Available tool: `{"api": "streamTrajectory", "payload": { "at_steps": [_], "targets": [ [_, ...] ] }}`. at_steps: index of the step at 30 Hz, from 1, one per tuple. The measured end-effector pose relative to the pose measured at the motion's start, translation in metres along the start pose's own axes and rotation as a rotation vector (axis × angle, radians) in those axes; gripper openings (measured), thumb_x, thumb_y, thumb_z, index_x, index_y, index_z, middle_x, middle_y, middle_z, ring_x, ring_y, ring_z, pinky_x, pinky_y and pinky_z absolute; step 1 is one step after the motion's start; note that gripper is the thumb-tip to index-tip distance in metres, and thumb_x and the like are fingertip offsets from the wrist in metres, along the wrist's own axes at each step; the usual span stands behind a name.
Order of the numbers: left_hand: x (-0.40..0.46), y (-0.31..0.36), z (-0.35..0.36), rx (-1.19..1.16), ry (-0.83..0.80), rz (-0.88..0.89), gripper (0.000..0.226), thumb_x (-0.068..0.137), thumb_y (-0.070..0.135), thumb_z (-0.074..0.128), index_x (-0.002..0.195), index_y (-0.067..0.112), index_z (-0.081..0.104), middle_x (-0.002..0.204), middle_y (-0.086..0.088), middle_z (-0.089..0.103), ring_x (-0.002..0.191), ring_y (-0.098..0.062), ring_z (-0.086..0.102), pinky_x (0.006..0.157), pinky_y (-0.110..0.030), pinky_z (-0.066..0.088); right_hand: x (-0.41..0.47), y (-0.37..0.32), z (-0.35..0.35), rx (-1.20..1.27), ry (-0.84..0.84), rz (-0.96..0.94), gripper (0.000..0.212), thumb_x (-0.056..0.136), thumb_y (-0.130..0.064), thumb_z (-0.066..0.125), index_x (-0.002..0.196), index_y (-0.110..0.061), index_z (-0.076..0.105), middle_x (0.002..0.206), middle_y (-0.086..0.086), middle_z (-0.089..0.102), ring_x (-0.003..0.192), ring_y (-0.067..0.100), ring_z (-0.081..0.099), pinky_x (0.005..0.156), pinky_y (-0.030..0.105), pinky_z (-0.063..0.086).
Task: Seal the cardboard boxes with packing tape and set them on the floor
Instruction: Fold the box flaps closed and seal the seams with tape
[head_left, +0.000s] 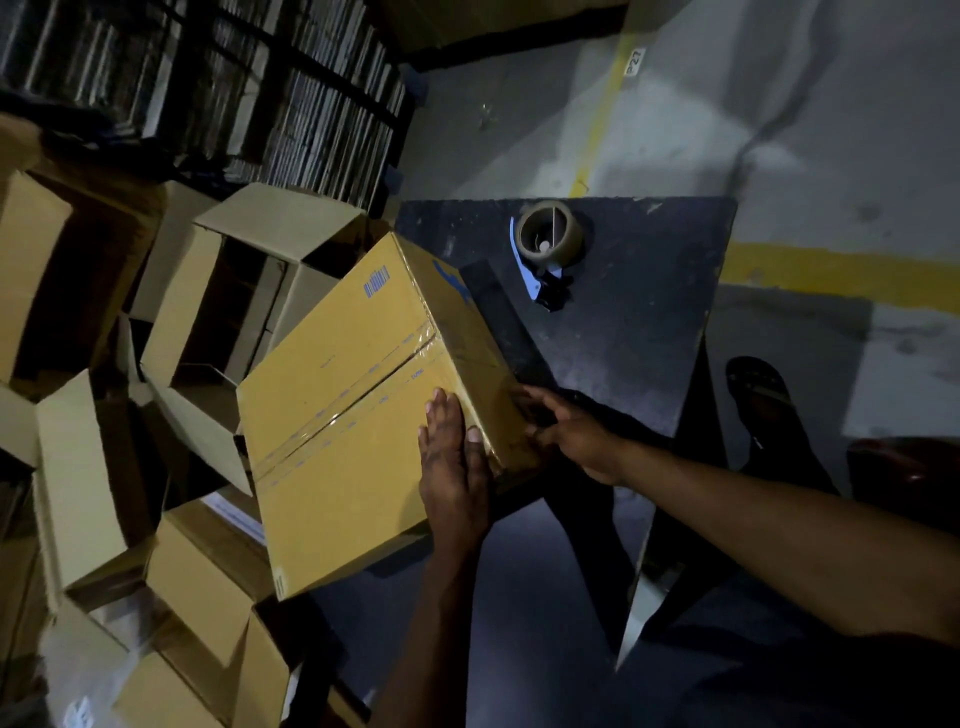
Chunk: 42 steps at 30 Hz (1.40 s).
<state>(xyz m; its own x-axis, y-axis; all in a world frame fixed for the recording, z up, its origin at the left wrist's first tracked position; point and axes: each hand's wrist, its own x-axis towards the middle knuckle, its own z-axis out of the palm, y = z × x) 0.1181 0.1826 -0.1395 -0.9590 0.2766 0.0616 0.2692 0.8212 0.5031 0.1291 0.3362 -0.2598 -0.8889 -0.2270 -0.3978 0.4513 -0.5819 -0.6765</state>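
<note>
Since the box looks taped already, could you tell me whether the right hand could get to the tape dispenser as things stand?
Probably yes: the tape dispenser lies alone on the dark table, nothing lying between it and the right hand.

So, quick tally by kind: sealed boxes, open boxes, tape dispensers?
Sealed box: 1
Open boxes, clearly visible: 3, maybe more in the dark at left
Tape dispenser: 1
Total: 5
</note>
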Motion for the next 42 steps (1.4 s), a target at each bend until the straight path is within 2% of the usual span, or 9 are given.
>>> {"api": "streamTrajectory", "payload": {
  "at_steps": [6,10,16,20,25,29,32,37,42],
  "targets": [
    [0.002,-0.002,0.001,-0.024,0.066,0.024,0.048,0.106,0.013,0.046,0.154,0.009,0.045,0.161,-0.005,0.041,0.154,-0.013,0.031,0.129,-0.037,0.02,-0.006,-0.004,0.012,-0.255,-0.032,-0.007,0.105,0.074,-0.073,0.076,0.158,-0.045,0.019,0.163,-0.013,0.027,0.146,0.01,0.035,0.118,0.041,0.039],
    [0.0,-0.007,0.003,-0.021,0.14,0.067,0.048,0.098,-0.004,0.044,0.144,0.001,0.057,0.153,-0.008,0.051,0.149,-0.012,0.039,0.127,-0.041,0.027,-0.014,0.001,0.003,-0.188,-0.009,-0.082,0.078,0.091,-0.036,0.076,0.158,-0.03,0.034,0.157,-0.004,0.044,0.14,0.009,0.047,0.112,0.034,0.046],
    [-0.003,0.004,0.003,-0.121,0.225,-0.068,0.039,0.1,-0.001,0.052,0.136,0.005,0.067,0.142,-0.006,0.063,0.14,-0.011,0.052,0.12,-0.052,0.039,-0.018,-0.013,0.009,-0.275,0.0,-0.062,0.094,0.077,-0.06,0.079,0.156,-0.033,0.035,0.15,-0.012,0.046,0.133,0.003,0.05,0.106,0.025,0.049],
    [-0.002,0.024,-0.015,-0.358,0.32,-0.261,0.034,0.092,-0.003,0.073,0.123,0.011,0.075,0.123,0.001,0.075,0.12,-0.013,0.068,0.103,-0.032,0.056,-0.03,-0.035,0.016,-0.35,0.169,-0.112,0.062,0.087,-0.043,0.076,0.141,-0.035,0.047,0.127,-0.019,0.057,0.109,-0.009,0.054,0.079,0.004,0.047],
    [0.002,0.029,-0.042,-0.328,0.46,-0.345,0.042,0.087,-0.011,0.071,0.101,0.029,0.077,0.092,-0.001,0.068,0.09,-0.001,0.068,0.078,-0.013,0.056,-0.025,-0.079,0.03,-0.698,0.178,-0.316,0.045,0.086,-0.027,0.081,0.126,-0.035,0.062,0.115,-0.012,0.065,0.102,0.004,0.063,0.084,0.022,0.052],
    [-0.006,0.021,-0.065,-0.441,0.534,-0.46,0.036,0.086,0.0,0.081,0.095,0.035,0.074,0.105,0.002,0.071,0.092,-0.002,0.069,0.074,-0.011,0.052,0.008,-0.13,0.063,-0.984,0.068,-0.414,0.025,0.084,-0.028,0.076,0.108,-0.034,0.073,0.104,-0.012,0.067,0.091,0.0,0.065,0.082,0.023,0.053],
    [-0.019,-0.003,-0.076,-0.363,0.677,-0.613,0.034,0.083,0.014,0.086,0.108,0.034,0.073,0.114,0.01,0.066,0.106,-0.011,0.064,0.09,-0.028,0.055,0.044,-0.16,0.097,-1.156,-0.075,-0.401,0.031,0.078,-0.039,0.067,0.107,-0.031,0.075,0.103,-0.002,0.069,0.083,0.013,0.069,0.077,0.03,0.055],
    [-0.035,-0.016,-0.084,-0.174,0.682,-1.005,0.073,0.092,0.033,0.077,0.154,0.012,0.045,0.162,-0.018,0.032,0.148,-0.036,0.031,0.118,-0.042,0.028,0.131,-0.215,0.159,-1.637,-0.251,-0.459,0.05,0.078,-0.05,0.065,0.123,-0.027,0.07,0.128,0.004,0.063,0.113,0.03,0.061,0.094,0.047,0.053],
    [-0.035,-0.024,-0.067,-0.798,0.892,-1.337,0.11,0.072,0.07,0.071,0.159,0.015,0.032,0.157,-0.007,0.044,0.141,-0.033,0.045,0.116,-0.051,0.041,0.2,-0.231,0.218,-1.881,-0.383,-0.333,0.073,0.085,-0.054,0.074,0.146,-0.023,0.047,0.139,0.012,0.056,0.125,0.033,0.053,0.099,0.047,0.049]
  ]
}}
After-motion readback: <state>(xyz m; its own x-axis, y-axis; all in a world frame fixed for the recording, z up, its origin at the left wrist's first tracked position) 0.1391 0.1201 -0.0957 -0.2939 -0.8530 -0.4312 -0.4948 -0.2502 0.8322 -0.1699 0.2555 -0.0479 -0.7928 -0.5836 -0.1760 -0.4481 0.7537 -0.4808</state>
